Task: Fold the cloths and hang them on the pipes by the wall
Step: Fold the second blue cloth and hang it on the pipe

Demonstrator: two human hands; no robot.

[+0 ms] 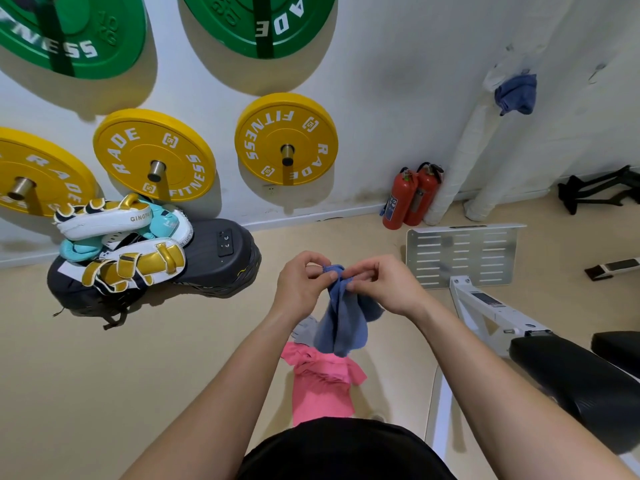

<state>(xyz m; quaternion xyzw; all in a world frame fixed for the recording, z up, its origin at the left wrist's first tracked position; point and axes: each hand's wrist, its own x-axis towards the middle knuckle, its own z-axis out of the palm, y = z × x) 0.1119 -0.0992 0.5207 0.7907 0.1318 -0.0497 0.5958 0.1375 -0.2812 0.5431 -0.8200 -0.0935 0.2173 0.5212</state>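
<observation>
While both hands worked at chest height, the scene read as follows.

Step in hand: folding, judged from how the blue cloth [341, 317] hung bunched and not yet squared.
Left hand [300, 282]: its grip was pinched narrow on the cloth's top edge.
Right hand [384, 284]: its grip was likewise pinched narrow on that edge, the two almost touching.
Blue cloth: it dangled between the forearms, off the floor.
Pink cloth [320, 382]: it lay crumpled on the floor at 6 o'clock of the blue one, with a grey-white piece [304, 329] just beside it.
Pipes [464, 150]: they stood against the wall at 2 o'clock, well apart from the hands.
Hung cloth [516, 93]: another blue one already sat high on the pipes.
Next move: probably drawing the pinched corners apart to spread the cloth, then doubling it before carrying it to the pipes.
</observation>
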